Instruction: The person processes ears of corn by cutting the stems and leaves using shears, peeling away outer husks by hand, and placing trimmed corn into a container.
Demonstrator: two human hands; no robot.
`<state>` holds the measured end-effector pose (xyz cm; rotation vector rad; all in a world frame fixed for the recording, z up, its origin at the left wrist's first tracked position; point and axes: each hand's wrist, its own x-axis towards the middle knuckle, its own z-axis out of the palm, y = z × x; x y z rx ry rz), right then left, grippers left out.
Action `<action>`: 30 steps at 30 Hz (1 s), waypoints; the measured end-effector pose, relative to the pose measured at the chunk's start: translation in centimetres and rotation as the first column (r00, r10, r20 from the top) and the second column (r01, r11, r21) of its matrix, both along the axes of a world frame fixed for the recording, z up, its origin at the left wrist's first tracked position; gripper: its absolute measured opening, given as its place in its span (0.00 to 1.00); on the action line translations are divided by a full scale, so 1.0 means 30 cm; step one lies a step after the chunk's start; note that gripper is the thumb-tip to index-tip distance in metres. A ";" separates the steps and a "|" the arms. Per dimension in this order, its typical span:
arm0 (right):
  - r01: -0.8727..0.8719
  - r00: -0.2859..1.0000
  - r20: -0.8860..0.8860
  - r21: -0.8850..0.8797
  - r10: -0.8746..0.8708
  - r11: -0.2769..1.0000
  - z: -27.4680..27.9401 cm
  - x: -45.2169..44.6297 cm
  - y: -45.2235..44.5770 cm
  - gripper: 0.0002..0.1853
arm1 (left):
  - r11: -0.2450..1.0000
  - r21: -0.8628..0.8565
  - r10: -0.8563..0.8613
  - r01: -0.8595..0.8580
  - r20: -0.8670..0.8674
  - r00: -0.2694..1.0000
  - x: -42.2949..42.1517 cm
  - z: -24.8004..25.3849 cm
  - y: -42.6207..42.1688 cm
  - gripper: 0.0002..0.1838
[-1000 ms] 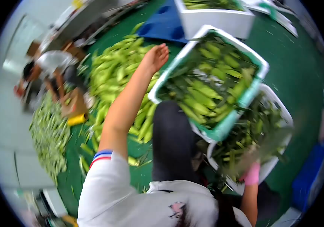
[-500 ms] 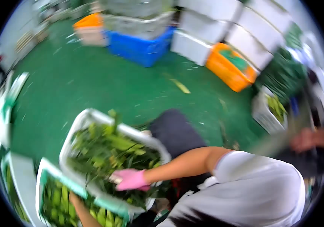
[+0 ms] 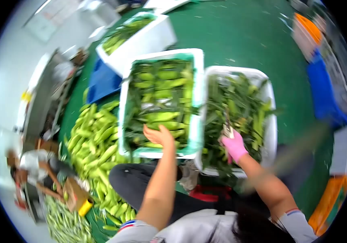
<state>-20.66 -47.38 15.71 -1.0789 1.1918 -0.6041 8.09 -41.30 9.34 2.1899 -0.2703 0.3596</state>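
Presently, from my distant post, I take the lined white box (image 3: 198, 89) as my landmark. Inside it, the green corn ears (image 3: 162, 116) lie in rows among dark leaves. My left hand (image 3: 158, 136) is over the near part of this box, with its fingers spread; it grips nothing that I can see, and whether it touches the ears I cannot tell. Just to the right of the box stands a white basket (image 3: 271, 121), full of loose leaves (image 3: 238, 97). Over this basket my right hand (image 3: 233, 146), in a pink glove, is closed around a small metal tool (image 3: 227, 126), which is too blurred to name. To the left of the box, a large corn heap (image 3: 100, 150) lies on the green floor (image 3: 230, 36), and farther left a co-worker (image 3: 36, 166) leans toward a brown bag (image 3: 75, 194).
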 end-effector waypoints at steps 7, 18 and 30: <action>0.042 0.974 -0.205 -0.257 -0.097 0.966 -0.150 0.264 0.093 0.13 | 0.489 -0.684 -0.153 -0.541 -0.678 0.719 -0.082 -0.294 0.325 0.23; -0.137 0.768 -0.639 -0.217 -0.035 0.966 -0.081 0.547 -0.285 0.37 | 0.431 -0.561 -0.867 -0.706 -0.475 -0.151 -0.254 -0.562 0.132 0.30; -0.192 0.795 -0.607 -0.211 0.025 0.958 -0.062 0.535 -0.181 0.35 | 0.807 -0.512 -0.583 -0.296 -0.772 -0.253 -0.208 -0.498 0.201 0.29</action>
